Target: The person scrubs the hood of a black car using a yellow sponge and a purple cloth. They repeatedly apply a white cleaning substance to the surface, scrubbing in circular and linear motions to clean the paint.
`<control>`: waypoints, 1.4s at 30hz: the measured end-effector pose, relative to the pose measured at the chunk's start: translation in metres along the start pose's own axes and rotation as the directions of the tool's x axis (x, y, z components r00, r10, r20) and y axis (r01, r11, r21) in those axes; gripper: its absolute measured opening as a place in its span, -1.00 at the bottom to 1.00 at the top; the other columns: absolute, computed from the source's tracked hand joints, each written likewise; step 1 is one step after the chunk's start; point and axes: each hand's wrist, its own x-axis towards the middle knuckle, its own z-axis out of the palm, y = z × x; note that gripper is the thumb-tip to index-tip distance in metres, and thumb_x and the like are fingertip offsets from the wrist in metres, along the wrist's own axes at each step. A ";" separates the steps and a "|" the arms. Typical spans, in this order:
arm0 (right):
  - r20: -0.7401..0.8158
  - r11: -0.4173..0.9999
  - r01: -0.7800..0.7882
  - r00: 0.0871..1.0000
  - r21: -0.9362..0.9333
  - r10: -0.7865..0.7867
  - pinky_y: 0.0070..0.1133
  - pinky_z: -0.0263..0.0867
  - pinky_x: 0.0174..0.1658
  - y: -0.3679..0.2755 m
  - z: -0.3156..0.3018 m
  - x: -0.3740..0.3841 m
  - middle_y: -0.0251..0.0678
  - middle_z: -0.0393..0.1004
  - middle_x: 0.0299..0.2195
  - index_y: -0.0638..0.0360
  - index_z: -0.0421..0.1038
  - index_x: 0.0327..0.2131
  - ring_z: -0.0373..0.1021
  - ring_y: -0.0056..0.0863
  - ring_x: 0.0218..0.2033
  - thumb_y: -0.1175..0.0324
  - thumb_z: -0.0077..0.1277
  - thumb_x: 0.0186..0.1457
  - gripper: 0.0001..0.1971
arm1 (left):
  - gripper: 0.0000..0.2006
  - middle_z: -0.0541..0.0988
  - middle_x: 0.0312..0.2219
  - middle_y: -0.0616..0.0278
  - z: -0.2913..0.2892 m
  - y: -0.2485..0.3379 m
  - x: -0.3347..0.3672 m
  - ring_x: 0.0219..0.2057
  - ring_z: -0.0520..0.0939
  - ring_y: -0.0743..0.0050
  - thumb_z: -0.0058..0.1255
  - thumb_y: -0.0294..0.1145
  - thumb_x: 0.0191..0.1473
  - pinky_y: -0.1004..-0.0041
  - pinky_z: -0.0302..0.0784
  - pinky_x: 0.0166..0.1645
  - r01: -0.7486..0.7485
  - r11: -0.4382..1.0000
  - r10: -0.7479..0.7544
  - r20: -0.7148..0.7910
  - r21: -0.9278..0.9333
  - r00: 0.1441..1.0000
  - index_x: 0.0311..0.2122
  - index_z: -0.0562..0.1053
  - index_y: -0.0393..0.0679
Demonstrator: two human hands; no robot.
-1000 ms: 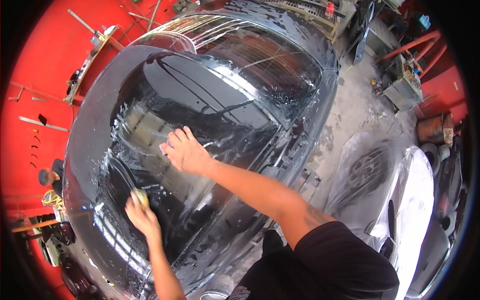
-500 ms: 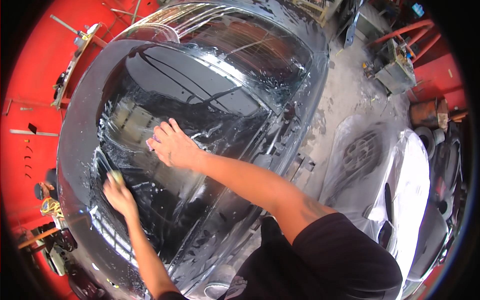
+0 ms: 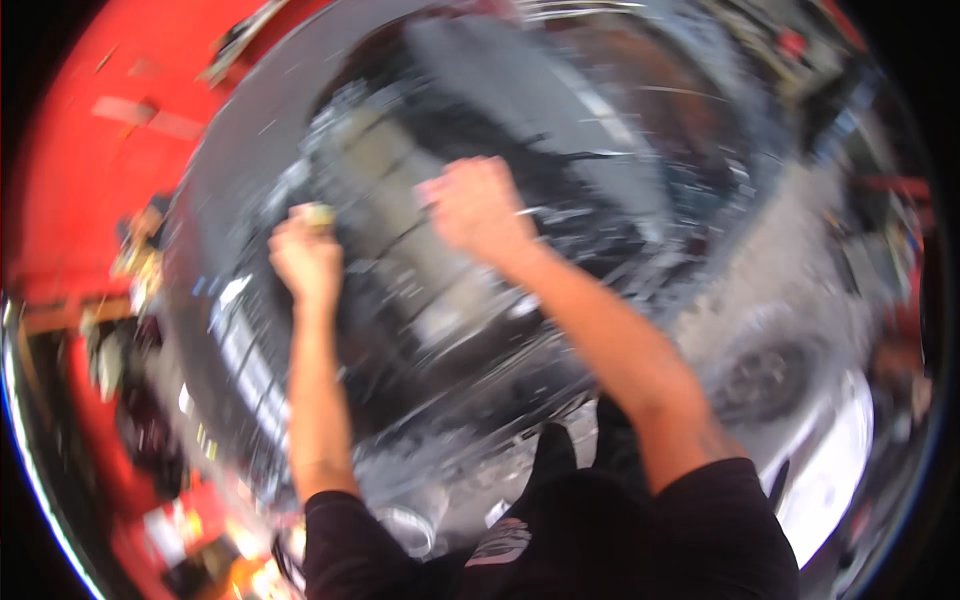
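A dark grey car body (image 3: 235, 185) fills the middle, its glossy black panel wet and streaked with white suds. My left hand (image 3: 305, 255) is closed round a small yellow-green sponge (image 3: 319, 216), on the left part of the panel. Farther right, my right hand (image 3: 480, 212) is over the same panel with its fingers curled around a small pink-purple piece (image 3: 430, 191). Most of that piece is hidden by the fingers, and motion blur keeps its kind from showing. Whether either hand touches the panel is hard to tell.
A red wall (image 3: 75, 225) stands at the left, with blurred clutter beneath it. To the right lies a concrete floor (image 3: 805, 215). A white covered object (image 3: 830, 480) and a dark wheel (image 3: 765, 378) are at the lower right. Near my body is a round pale container (image 3: 410, 530).
The whole view has swung, shifting the car to the right and blurring the picture. Both hands now appear higher in it, and my left hand is farther forward with the sponge.
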 end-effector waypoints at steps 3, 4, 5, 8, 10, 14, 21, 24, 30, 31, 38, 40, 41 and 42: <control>-0.042 0.998 0.002 0.999 0.057 0.001 -0.10 0.26 0.20 0.018 -0.011 -0.002 -0.02 0.46 0.02 0.17 0.53 0.08 0.37 -0.02 0.10 0.26 0.19 0.17 -0.59 | -0.23 0.51 0.06 -0.19 -0.048 0.021 -0.113 0.01 0.53 -0.24 0.15 -0.59 -0.19 0.00 0.43 0.06 -0.150 0.984 0.154 0.038 -0.097 0.987 0.29 0.47 -0.29; -0.046 1.000 -0.008 0.999 0.024 0.009 -0.07 0.23 0.30 0.015 -0.008 -0.002 -0.01 0.44 0.08 0.16 0.51 0.13 0.35 0.01 0.17 0.25 0.17 0.22 -0.57 | -0.19 0.50 0.09 -0.20 -0.061 0.014 -0.140 0.03 0.53 -0.23 0.15 -0.62 -0.21 0.02 0.43 0.08 -0.113 0.988 0.127 0.129 -0.109 0.983 0.32 0.45 -0.29; -0.049 0.999 -0.010 0.999 0.046 0.012 0.00 0.22 0.35 0.012 -0.005 -0.002 0.01 0.47 0.11 0.14 0.54 0.13 0.35 0.00 0.21 0.23 0.16 0.23 -0.57 | -0.15 0.49 0.12 -0.21 -0.064 0.007 -0.153 0.04 0.52 -0.22 0.15 -0.64 -0.23 0.04 0.42 0.10 -0.080 0.986 0.110 0.213 -0.144 0.971 0.34 0.42 -0.29; 0.004 0.998 -0.010 1.000 0.067 0.010 0.00 0.21 0.36 0.001 -0.004 -0.004 0.03 0.46 0.15 0.14 0.54 0.15 0.34 0.01 0.21 0.24 0.16 0.24 -0.57 | -0.20 0.50 0.08 -0.15 -0.025 -0.015 -0.082 0.02 0.54 -0.20 0.15 -0.66 -0.20 0.01 0.43 0.08 -0.139 0.978 0.151 0.073 -0.154 0.986 0.31 0.46 -0.24; -0.016 0.996 0.007 1.000 0.088 -0.006 -0.02 0.21 0.36 -0.009 -0.004 -0.003 0.02 0.46 0.13 0.14 0.53 0.15 0.34 0.01 0.21 0.25 0.17 0.23 -0.56 | -0.39 0.53 0.04 -0.12 0.018 -0.048 -0.007 0.02 0.56 -0.18 0.19 -0.51 -0.03 -0.02 0.49 0.04 -0.122 0.991 0.124 0.034 -0.046 0.992 0.22 0.51 -0.22; -0.004 0.989 0.053 0.999 0.140 -0.053 -0.06 0.20 0.34 -0.014 -0.003 -0.002 -0.02 0.45 0.10 0.16 0.51 0.16 0.34 0.00 0.18 0.26 0.19 0.21 -0.55 | -0.63 0.65 -0.17 -0.15 0.043 -0.038 0.050 -0.09 0.65 -0.27 0.18 -0.31 0.19 -0.12 0.54 -0.02 0.158 0.981 -0.159 -0.001 0.108 0.987 0.06 0.61 -0.24; -0.009 0.997 0.003 1.000 0.077 -0.003 -0.04 0.20 0.35 0.012 -0.005 -0.002 -0.02 0.45 0.12 0.17 0.50 0.15 0.33 0.00 0.19 0.26 0.18 0.22 -0.55 | -0.20 0.52 0.08 -0.17 -0.076 -0.002 -0.170 0.01 0.54 -0.22 0.15 -0.59 -0.19 -0.01 0.42 0.08 -0.010 0.988 0.043 0.209 -0.157 0.977 0.33 0.45 -0.23; 0.014 0.998 0.012 1.000 0.068 -0.013 -0.04 0.20 0.35 0.009 -0.006 -0.003 0.00 0.45 0.13 0.17 0.51 0.16 0.33 -0.01 0.20 0.26 0.18 0.22 -0.55 | -0.20 0.55 0.05 -0.14 -0.028 -0.030 -0.090 0.03 0.56 -0.21 0.12 -0.63 -0.13 0.04 0.45 0.17 -0.029 0.991 0.045 0.123 -0.130 0.991 0.36 0.45 -0.18; -0.010 0.986 0.063 0.998 0.155 -0.062 -0.04 0.20 0.35 -0.015 0.001 -0.003 0.01 0.45 0.13 0.17 0.50 0.17 0.34 0.01 0.19 0.27 0.17 0.22 -0.54 | -0.64 0.63 -0.09 -0.14 0.038 -0.074 0.046 -0.04 0.62 -0.25 0.19 -0.30 0.19 -0.11 0.52 0.03 0.236 0.965 -0.243 0.051 0.118 0.969 0.07 0.57 -0.18; -0.001 0.988 0.057 0.998 0.143 -0.057 -0.04 0.21 0.34 -0.006 0.001 -0.006 0.01 0.45 0.13 0.17 0.50 0.17 0.35 0.01 0.20 0.27 0.17 0.22 -0.54 | -0.62 0.63 -0.07 -0.14 0.030 -0.062 0.030 -0.04 0.62 -0.25 0.21 -0.34 0.16 -0.10 0.52 0.04 0.138 0.986 -0.146 0.083 0.092 0.986 0.08 0.57 -0.18; -0.028 0.998 0.033 0.999 0.060 -0.031 -0.04 0.23 0.32 0.007 0.000 -0.003 -0.01 0.46 0.11 0.16 0.50 0.17 0.36 0.01 0.17 0.29 0.17 0.22 -0.55 | -0.22 0.53 0.07 -0.21 -0.072 -0.036 -0.167 0.01 0.55 -0.24 0.09 -0.61 -0.15 0.00 0.44 0.07 -0.100 0.978 0.127 0.141 -0.184 0.982 0.33 0.45 -0.23; -0.015 0.998 0.021 1.000 0.058 -0.020 -0.06 0.24 0.32 0.006 -0.005 -0.004 -0.01 0.46 0.09 0.15 0.50 0.17 0.37 0.01 0.16 0.29 0.17 0.22 -0.55 | -0.24 0.53 0.06 -0.20 -0.030 -0.047 -0.093 -0.01 0.56 -0.23 0.09 -0.62 -0.12 -0.03 0.45 0.05 -0.168 0.967 0.179 0.041 -0.193 0.983 0.32 0.46 -0.25; -0.017 0.997 0.021 1.000 0.075 -0.020 -0.06 0.24 0.31 0.001 -0.005 -0.002 0.00 0.47 0.09 0.15 0.50 0.16 0.37 0.01 0.16 0.29 0.17 0.22 -0.55 | -0.35 0.55 0.04 -0.19 -0.004 -0.063 -0.049 -0.01 0.57 -0.21 0.09 -0.59 -0.04 -0.06 0.47 0.04 -0.158 0.977 0.160 0.006 -0.143 0.987 0.27 0.50 -0.22; -0.031 0.994 0.037 0.999 0.107 -0.034 -0.08 0.24 0.31 -0.006 -0.003 0.000 0.00 0.47 0.09 0.14 0.51 0.16 0.38 0.00 0.15 0.29 0.17 0.22 -0.56 | -0.52 0.58 0.00 -0.16 0.015 -0.075 -0.003 0.00 0.58 -0.21 0.14 -0.48 0.10 -0.10 0.49 0.04 -0.073 0.995 0.076 0.042 -0.071 0.996 0.17 0.54 -0.19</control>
